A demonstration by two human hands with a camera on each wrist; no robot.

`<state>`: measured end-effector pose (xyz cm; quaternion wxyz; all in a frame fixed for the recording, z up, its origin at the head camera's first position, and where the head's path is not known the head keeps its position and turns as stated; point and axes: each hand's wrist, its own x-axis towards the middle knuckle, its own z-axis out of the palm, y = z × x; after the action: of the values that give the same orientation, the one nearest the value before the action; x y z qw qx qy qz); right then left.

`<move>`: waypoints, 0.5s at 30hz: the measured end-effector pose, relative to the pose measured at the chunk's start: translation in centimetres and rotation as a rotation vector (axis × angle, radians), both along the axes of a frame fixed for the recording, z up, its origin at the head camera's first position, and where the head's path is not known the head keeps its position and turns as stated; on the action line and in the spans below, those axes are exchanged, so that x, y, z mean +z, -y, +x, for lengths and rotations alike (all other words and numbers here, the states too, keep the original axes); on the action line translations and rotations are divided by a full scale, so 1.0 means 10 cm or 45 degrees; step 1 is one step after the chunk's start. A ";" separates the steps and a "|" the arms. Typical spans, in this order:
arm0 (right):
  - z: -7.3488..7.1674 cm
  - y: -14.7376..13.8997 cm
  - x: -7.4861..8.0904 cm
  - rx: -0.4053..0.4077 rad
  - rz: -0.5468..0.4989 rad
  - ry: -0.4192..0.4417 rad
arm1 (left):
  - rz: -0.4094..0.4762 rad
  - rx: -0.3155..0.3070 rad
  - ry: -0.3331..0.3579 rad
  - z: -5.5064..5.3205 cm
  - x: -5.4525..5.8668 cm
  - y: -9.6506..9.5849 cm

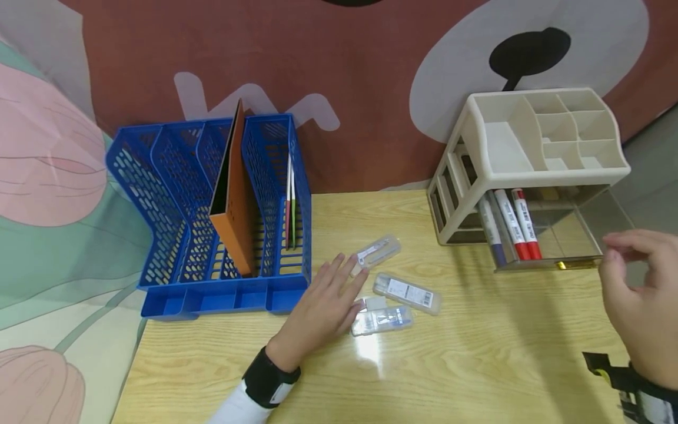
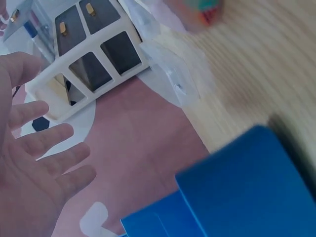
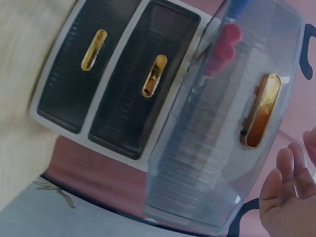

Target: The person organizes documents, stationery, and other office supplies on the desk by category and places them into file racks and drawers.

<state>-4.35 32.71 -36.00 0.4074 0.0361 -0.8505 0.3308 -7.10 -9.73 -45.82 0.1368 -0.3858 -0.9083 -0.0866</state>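
My left hand (image 1: 325, 306) is spread over the table, fingers straight and with nothing in its grasp. Right by its fingertips lie small clear plastic cases: one (image 1: 384, 250) at the back, a labelled one (image 1: 406, 293) in the middle and one with blue print (image 1: 389, 320) in front. My right hand (image 1: 643, 288) hovers off the front right corner of the pulled-out clear drawer (image 1: 569, 232), its fingers loosely bent and holding nothing. Inside the drawer's left side lie two red-capped markers (image 1: 511, 218) and a blue-capped one (image 1: 491, 227). The drawer's gold handle (image 3: 261, 111) shows in the right wrist view.
The drawer belongs to a white desktop organizer (image 1: 556, 174) with compartments on top and two dark drawers (image 3: 143, 79) pushed in. At left stands a blue file rack (image 1: 212, 297) with an orange folder (image 1: 238, 224) and thin booklets (image 1: 291, 212). A patterned cloth (image 1: 365, 88) hangs behind.
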 end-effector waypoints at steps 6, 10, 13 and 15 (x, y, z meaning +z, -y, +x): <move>0.10 0.04 -0.15 -0.014 -0.167 0.017 | 0.014 -0.059 -0.047 0.02 -0.03 -0.09; 0.13 -0.02 -0.32 -0.108 -0.282 0.083 | 0.021 -0.112 -0.085 0.02 -0.04 -0.13; 0.14 -0.04 -0.40 -0.238 -0.378 0.174 | 0.025 -0.144 -0.089 0.01 -0.05 -0.15; 0.13 -0.04 -0.43 -0.309 -0.444 0.235 | 0.021 -0.156 -0.067 0.01 -0.06 -0.16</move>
<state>-3.06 33.08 -40.25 0.3647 -0.1677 -0.8123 0.4231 -7.04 -8.17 -46.39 0.1583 -0.4415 -0.8784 -0.0920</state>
